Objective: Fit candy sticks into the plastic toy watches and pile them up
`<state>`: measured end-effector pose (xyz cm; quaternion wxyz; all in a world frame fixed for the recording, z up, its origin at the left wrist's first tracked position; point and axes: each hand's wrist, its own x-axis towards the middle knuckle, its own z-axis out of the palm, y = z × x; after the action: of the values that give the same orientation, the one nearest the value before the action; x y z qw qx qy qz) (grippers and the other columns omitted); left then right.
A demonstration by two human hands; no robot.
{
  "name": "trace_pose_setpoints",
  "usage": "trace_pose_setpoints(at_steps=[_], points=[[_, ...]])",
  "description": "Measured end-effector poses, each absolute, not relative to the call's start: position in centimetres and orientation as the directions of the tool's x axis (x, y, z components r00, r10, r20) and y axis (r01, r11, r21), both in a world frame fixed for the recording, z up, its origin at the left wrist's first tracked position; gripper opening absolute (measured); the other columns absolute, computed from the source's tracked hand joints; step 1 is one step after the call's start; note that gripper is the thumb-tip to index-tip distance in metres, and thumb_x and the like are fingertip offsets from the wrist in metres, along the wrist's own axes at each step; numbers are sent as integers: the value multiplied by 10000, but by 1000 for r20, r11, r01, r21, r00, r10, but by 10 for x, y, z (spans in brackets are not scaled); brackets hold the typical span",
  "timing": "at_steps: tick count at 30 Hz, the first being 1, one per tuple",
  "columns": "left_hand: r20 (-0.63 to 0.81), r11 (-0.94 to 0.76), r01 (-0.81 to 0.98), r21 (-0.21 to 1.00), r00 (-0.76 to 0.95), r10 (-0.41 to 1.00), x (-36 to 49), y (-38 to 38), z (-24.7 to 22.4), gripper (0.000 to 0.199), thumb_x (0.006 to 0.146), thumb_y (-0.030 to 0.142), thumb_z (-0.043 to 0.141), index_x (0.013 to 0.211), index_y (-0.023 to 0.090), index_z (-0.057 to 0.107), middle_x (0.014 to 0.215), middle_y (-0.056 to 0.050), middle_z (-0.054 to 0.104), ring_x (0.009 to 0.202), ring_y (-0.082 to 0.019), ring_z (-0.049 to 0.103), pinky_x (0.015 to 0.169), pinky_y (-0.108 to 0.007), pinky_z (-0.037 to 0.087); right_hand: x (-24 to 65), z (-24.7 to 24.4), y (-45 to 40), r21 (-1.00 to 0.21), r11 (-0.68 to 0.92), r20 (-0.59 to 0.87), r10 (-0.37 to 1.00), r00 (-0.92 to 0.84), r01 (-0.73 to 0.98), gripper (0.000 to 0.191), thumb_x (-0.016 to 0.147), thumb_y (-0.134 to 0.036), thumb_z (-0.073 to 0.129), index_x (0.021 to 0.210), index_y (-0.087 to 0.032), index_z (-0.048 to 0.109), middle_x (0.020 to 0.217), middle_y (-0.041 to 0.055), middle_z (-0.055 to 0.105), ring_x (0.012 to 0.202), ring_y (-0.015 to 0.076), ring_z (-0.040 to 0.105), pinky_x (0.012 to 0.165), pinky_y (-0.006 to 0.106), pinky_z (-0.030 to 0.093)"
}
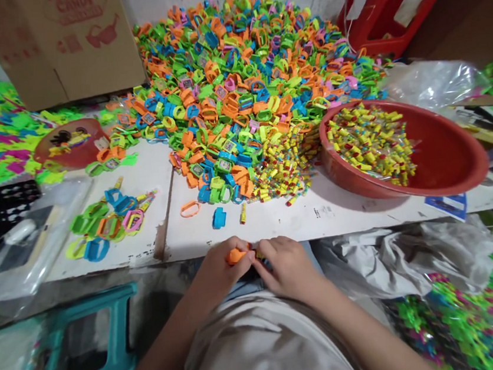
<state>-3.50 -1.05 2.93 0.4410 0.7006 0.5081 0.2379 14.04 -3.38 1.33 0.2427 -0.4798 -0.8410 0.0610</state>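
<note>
My left hand (225, 264) is closed round an orange plastic toy watch (235, 256) at the table's front edge, above my lap. Fingers of my right hand (287, 261) are pinched on a small yellow candy tube (260, 255), mostly hidden, right beside the watch. Just ahead on the white table (273, 223) lie a blue watch piece (219, 218), a single yellow tube (243, 214) and an orange band (190, 209). Beyond them rises a big heap of coloured toy watches (234, 73), with a pile of yellow tubes (282, 166) at its near right.
To the right stands a red basin (447, 150) partly filled with yellow tubes. A small group of watches (108, 224) lies at the left. Behind are a cardboard box (66, 51), a small red bowl (73, 145) and a red stool (391, 14). A teal stool (124, 323) is below left.
</note>
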Motion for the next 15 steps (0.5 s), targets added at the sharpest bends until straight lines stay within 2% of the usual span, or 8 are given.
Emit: trace_pose_setpoints(at_steps=[3, 5, 8, 11, 13, 15], points=[[-51, -169, 502, 848, 396, 917, -40, -9, 25, 176, 838, 344, 547, 753, 202, 606, 1204, -77, 639, 1242, -239, 510, 1074, -397, 364, 134, 8, -36, -327, 509, 327, 852, -410, 796, 170, 931, -246, 439, 787, -197, 516, 631, 29, 617, 582, 178, 531, 607, 296, 319], [-31, -196, 524, 829, 393, 919, -44, -7, 23, 193, 832, 351, 542, 748, 196, 622, 1328, -106, 566, 1341, -270, 406, 1137, -457, 271, 130, 7, -35, -324, 488, 301, 865, -401, 811, 162, 935, -252, 454, 800, -194, 524, 658, 38, 622, 616, 190, 548, 619, 303, 332], [-42, -164, 533, 830, 353, 935, -49, -4, 19, 205, 807, 370, 569, 716, 194, 620, 1373, -123, 534, 1368, -303, 365, 1147, -508, 234, 131, 11, -30, -429, 473, 293, 879, -377, 770, 185, 937, -358, 509, 865, -191, 542, 768, 62, 646, 727, 215, 584, 660, 315, 381], [-86, -65, 458, 887, 300, 950, -56, 1, 16, 281, 807, 425, 580, 647, 194, 589, 1347, -129, 561, 1320, -317, 431, 1121, -521, 280, 144, 14, -21, -692, 417, 311, 909, -278, 590, 310, 896, -497, 552, 983, -200, 548, 879, 61, 654, 804, 206, 600, 696, 306, 443], [-115, 11, 382, 924, 251, 961, -64, 7, 14, 327, 828, 451, 550, 626, 194, 568, 1321, -127, 584, 1274, -317, 485, 1088, -523, 335, 156, 10, -11, -804, 320, 275, 947, -164, 501, 302, 916, -487, 511, 1014, -204, 551, 888, 53, 651, 775, 187, 597, 686, 296, 464], [-91, 24, 332, 943, 187, 978, -77, 16, 13, 329, 839, 451, 530, 632, 197, 550, 1312, -120, 590, 1249, -307, 513, 1055, -510, 384, 167, 2, -1, -817, 227, 220, 972, -76, 530, 239, 937, -418, 481, 992, -203, 570, 899, 57, 653, 757, 183, 590, 687, 300, 469]])
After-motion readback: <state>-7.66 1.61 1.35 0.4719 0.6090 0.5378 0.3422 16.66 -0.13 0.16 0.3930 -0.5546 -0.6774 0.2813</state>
